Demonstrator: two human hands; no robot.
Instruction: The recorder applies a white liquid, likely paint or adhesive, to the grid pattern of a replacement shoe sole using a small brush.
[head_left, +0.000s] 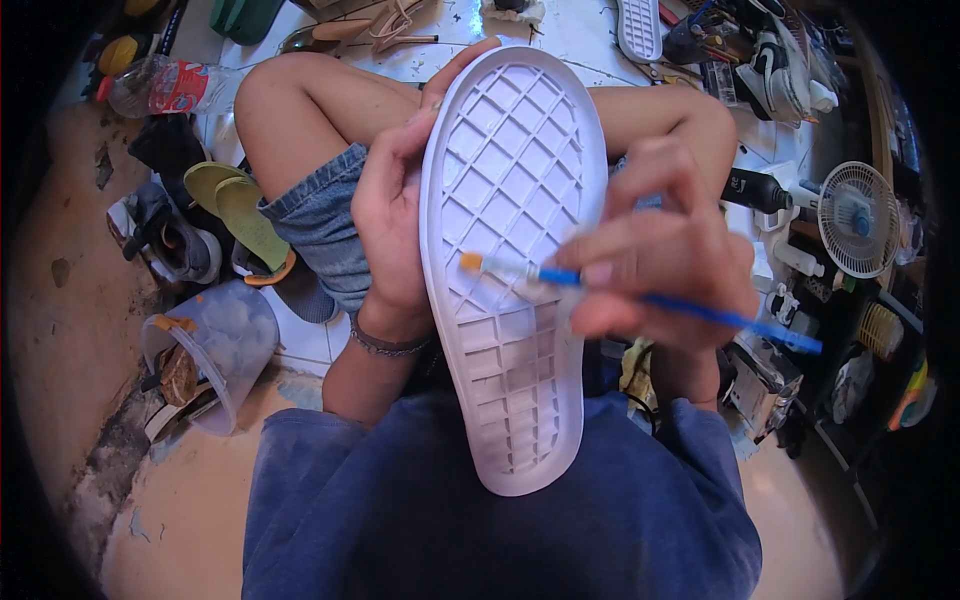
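Observation:
A white rubber shoe sole (517, 180) is held up in front of my chest, its gridded inner side facing me and its wider end at the top. My left hand (397, 199) grips its left edge, with fingers reaching behind. In my right hand (660, 255) is a thin paintbrush (559, 277) with a blue handle and orange-tan bristles. The bristle tip lies over the left side of the grid near the middle of the sole; whether it touches cannot be told. Motion blurs the right hand. The back of the sole is hidden.
Footwear surrounds my crossed legs: yellow-green flip-flops (244, 202), a grey shoe (176, 232) and a black-and-white sneaker (772, 75). A tipped plastic bucket (225, 352) and a plastic bottle (169, 86) lie left. At right stand a small fan (859, 217) and a black bottle (754, 191). Another sole (639, 34) lies ahead.

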